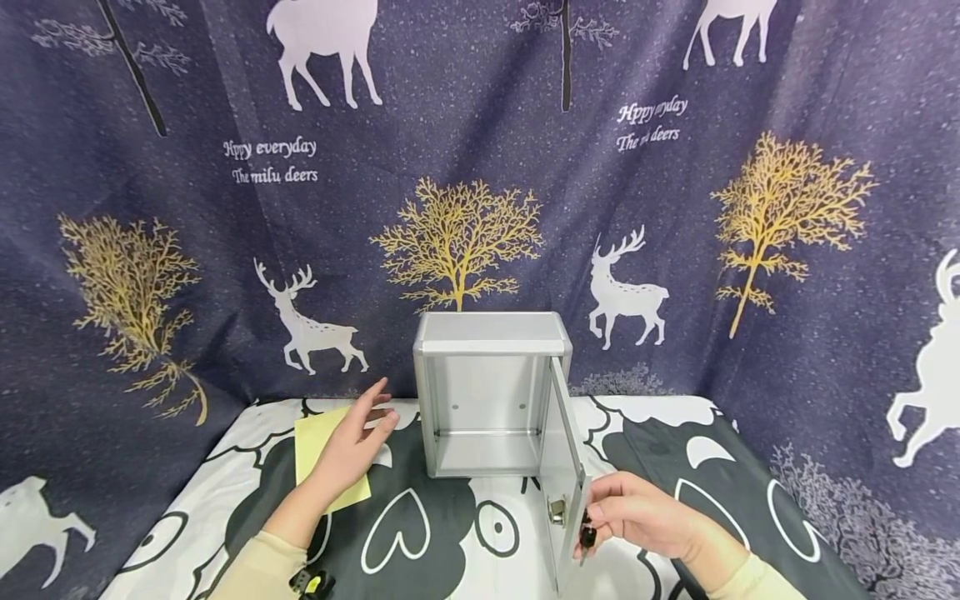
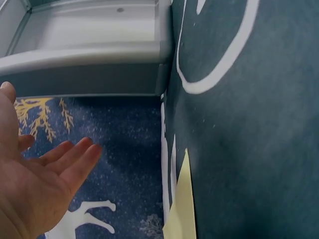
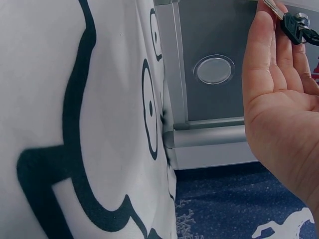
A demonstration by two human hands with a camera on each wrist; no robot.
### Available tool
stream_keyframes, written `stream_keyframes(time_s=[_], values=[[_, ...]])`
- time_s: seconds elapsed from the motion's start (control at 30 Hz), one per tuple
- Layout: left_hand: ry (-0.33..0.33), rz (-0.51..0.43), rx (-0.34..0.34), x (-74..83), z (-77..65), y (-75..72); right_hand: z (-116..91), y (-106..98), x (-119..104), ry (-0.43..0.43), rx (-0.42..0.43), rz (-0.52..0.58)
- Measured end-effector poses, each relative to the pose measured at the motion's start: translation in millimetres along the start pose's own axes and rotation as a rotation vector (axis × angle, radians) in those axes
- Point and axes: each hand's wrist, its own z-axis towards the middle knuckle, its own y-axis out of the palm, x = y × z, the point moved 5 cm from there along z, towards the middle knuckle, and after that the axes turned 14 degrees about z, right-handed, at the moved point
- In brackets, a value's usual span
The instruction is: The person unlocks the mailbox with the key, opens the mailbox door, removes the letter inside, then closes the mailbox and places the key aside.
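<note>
Fingers of the right hand [image 1: 630,512] curled around a small set of dark-headed keys [image 1: 588,535], thumb to the front, at the outer side of the free edge of an open door [image 1: 561,450]; how firmly they pinched, I could not tell. Left hand [image 1: 356,446] hung loose with its fingers spread and nothing in them, its tips near the box's nine o'clock wall yet apart from it. Beneath that hand, between eight and nine o'clock from the box, lay a sheet of yellow paper [image 1: 311,437], partly covered by the wrist.

The keys sat at about five o'clock from the box. The door, with a metal latch [image 1: 557,512] on its inner face, joined the box along its three o'clock edge and stood out towards five, dividing the right hand from the opening. The silver-grey box [image 1: 491,332] stood upright, its mouth facing six o'clock, two small holes showing in its back wall. Before it, from the left wrist across to the door, ran a broad stretch of patterned cloth [image 1: 397,533]. Beyond the box, at twelve o'clock, a dark blue curtain [image 1: 480,100] bounded the space.
</note>
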Motion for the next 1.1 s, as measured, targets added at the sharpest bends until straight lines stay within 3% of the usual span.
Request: stream_keyframes(time_s=[0.33, 0.57, 0.83, 1.1], values=[[0.038, -0.033, -0.057, 10.2, -3.0, 22.9, 0, 1, 0, -0.009, -0.015, 0.004], [0.027, -0.069, -0.129, 12.5, -4.2, 38.1, -1, -1, 0, -0.012, -0.008, -0.001], [0.01, -0.113, -0.149, 13.0, -4.1, 46.5, -1, -2, 2, -0.007, -0.003, 0.001], [0.005, -0.06, -0.146, 13.4, -3.2, 48.9, -1, -1, 1, 0.008, 0.0, 0.0]])
